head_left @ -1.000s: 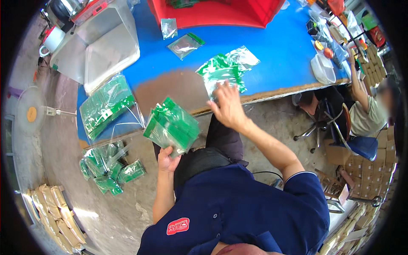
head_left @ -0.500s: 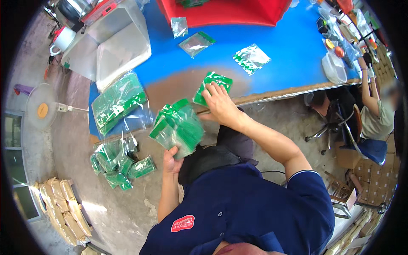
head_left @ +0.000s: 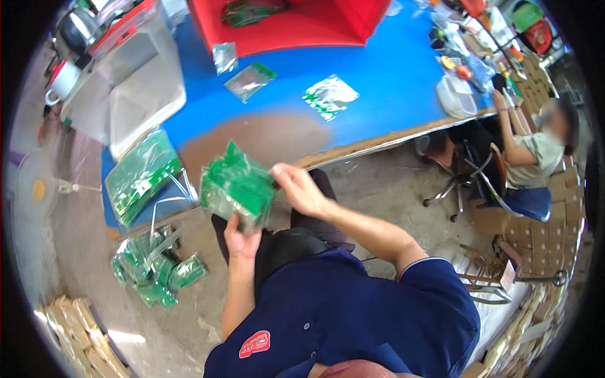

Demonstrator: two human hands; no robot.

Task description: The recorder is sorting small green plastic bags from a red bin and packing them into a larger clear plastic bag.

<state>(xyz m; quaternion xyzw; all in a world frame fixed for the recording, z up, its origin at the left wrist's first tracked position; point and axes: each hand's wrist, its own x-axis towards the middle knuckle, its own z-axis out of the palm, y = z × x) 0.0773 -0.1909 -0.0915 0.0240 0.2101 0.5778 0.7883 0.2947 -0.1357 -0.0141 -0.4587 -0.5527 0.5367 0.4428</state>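
A thick stack of small clear plastic bags with green bands (head_left: 236, 186) is held in front of me, just off the table's near edge and slightly blurred. My left hand (head_left: 242, 238) grips its lower end, thumb on top. At the right side of the stack, my right hand (head_left: 299, 188) has its fingers drawn together on the bags' edge. A bigger green-and-clear plastic pack (head_left: 144, 179) lies at the table's left corner. Loose single bags rest farther back: one next to the red bin (head_left: 225, 58), a green-edged one (head_left: 251, 82), and a green-patterned one (head_left: 331, 96).
The blue table (head_left: 391, 88) has a worn brown patch near me. A red bin (head_left: 290, 31) and an open translucent box (head_left: 151, 88) stand on it. More green packs (head_left: 154, 268) sit below the left corner. At right, a person (head_left: 535, 151) works by a chair (head_left: 466, 173).
The smaller bunch of green bags under my right hand has left the table and joined the stack in my left hand. My right hand has drawn back beside it. The view has shifted.
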